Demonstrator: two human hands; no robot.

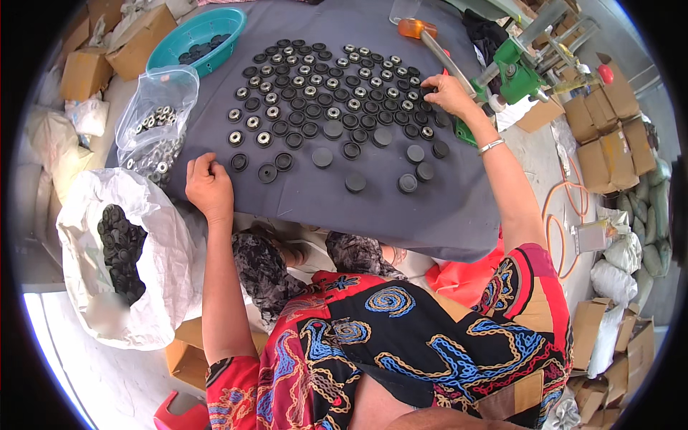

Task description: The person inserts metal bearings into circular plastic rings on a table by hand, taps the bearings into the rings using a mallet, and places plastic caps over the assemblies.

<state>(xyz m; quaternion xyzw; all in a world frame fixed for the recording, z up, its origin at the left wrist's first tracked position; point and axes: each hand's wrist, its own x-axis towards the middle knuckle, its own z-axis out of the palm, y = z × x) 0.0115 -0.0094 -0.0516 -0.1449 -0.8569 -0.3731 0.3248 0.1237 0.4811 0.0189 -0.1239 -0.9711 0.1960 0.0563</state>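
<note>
My right hand [448,94] is at the right side of the grey-covered table [301,204], its fingers closed on a black round cap [428,91] that they partly hide. My left hand [209,188] rests at the table's left front edge with the fingers curled in; the inside of the fist is hidden. Across the cloth between them lie many black round caps, several with a silver ring bearing [264,138] set in the middle. Nearer me, some caps lie flat face up, such as a plain black disc [355,183], and a small stack [407,183] sits at the right.
A teal basin [228,43] with black parts and a clear bag [156,89] of bearings stand at the left. Below is a white sack [161,251] of black pieces. A green metal press [519,79] and an orange-handled tool [417,29] are at the right. Cardboard boxes [605,154] line the side.
</note>
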